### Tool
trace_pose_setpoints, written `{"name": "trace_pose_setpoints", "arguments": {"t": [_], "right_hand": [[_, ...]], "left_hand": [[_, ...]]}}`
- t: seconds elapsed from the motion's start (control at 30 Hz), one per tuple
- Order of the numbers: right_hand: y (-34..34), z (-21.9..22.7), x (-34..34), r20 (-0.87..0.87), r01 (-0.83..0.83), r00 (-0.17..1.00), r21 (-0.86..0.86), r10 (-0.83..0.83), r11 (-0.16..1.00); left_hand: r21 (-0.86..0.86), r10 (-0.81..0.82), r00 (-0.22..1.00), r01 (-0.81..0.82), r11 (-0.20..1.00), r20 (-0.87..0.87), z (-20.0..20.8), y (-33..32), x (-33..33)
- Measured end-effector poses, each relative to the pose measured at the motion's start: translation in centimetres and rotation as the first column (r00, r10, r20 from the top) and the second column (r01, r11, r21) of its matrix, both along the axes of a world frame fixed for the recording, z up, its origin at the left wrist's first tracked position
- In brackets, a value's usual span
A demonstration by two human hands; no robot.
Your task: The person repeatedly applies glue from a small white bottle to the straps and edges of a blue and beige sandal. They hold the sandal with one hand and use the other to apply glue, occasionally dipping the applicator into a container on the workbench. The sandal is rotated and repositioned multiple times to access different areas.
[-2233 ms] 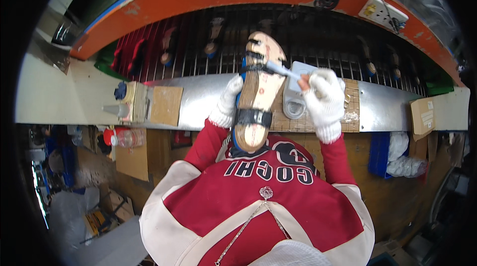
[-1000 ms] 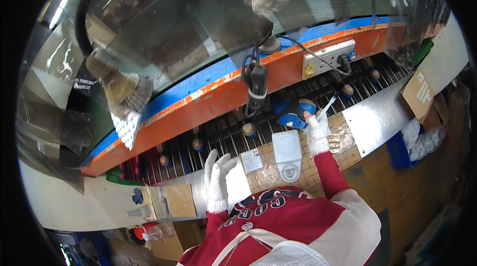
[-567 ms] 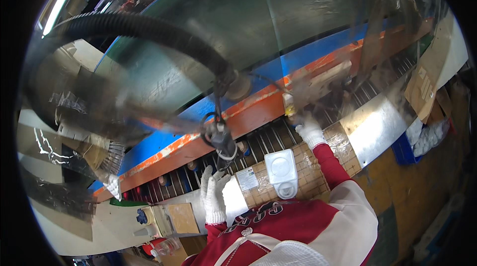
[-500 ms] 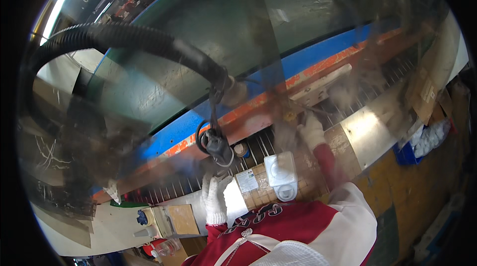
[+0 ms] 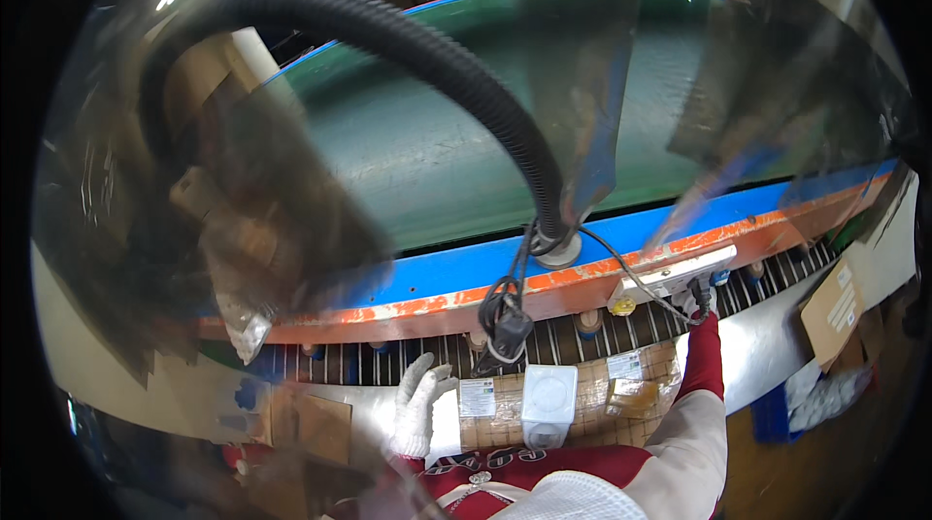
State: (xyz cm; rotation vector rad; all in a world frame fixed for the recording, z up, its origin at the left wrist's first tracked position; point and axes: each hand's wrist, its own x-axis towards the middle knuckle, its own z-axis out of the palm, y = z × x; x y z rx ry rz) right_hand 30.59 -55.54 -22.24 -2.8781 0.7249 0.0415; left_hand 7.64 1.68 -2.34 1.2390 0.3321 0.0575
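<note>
My right hand (image 5: 695,304), in a white glove, reaches to the right end of a white power strip (image 5: 670,277) on the conveyor's orange side rail. Its fingers close round a black plug (image 5: 703,295), partly hidden by the glove. A yellow plug (image 5: 622,306) and a blue plug (image 5: 719,277) sit by the strip. My left hand (image 5: 416,407), also gloved, is open with fingers spread, holding nothing, beside a brown grid-patterned mat (image 5: 505,431). On that mat stands a white plastic device (image 5: 549,398) with a round face. A small clear-yellow packet (image 5: 631,398) lies to its right.
A green conveyor belt (image 5: 437,151) with a blue edge runs across the far side. A thick black ribbed hose (image 5: 466,73) arches over it. Bundled black cable (image 5: 505,326) hangs over metal rollers (image 5: 359,363). Cardboard (image 5: 832,316) and a blue bin (image 5: 777,418) are at right.
The view has swung and sharpened. My right hand has moved from near the yellow plug to the strip's right end, onto the black plug. My left hand stays open beside the mat.
</note>
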Motion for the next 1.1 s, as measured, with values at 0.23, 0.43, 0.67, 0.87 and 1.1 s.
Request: {"name": "trace_pose_setpoints", "arguments": {"t": [0.23, 0.43, 0.67, 0.87, 1.1], "right_hand": [[1.6, 9.6, -6.2, 0.147, -0.185, 0.972, 0.007, 0.182, 0.983], [6.9, 14.5, -17.3, 0.198, -0.086, 0.980, 0.490, -0.015, 0.867], [20.7, 18.8, -30.4, 0.449, -0.433, 0.892, 0.881, -0.049, 0.188], [26.6, 21.6, -35.0, 0.396, -0.491, 0.861, 0.812, 0.321, 0.317], [24.9, 16.9, -36.6, 0.444, -0.537, 0.836, 0.535, 0.323, 0.653]], "left_hand": [[-0.059, -0.045, 0.999, 0.044, 0.997, -0.005, 0.5, 0.2, -2.3], [-0.076, -0.252, 0.967, 0.249, 0.965, -0.025, 1.8, -0.9, -4.1], [-0.170, -0.709, 0.701, 0.692, 0.702, -0.074, 1.6, -4.9, -6.0], [-0.652, -0.795, 0.604, 0.582, 0.487, -0.055, 1.1, -5.1, -10.5], [-0.759, -0.560, 0.828, 0.380, 0.528, 0.025, -2.8, -0.8, -15.4]]}}
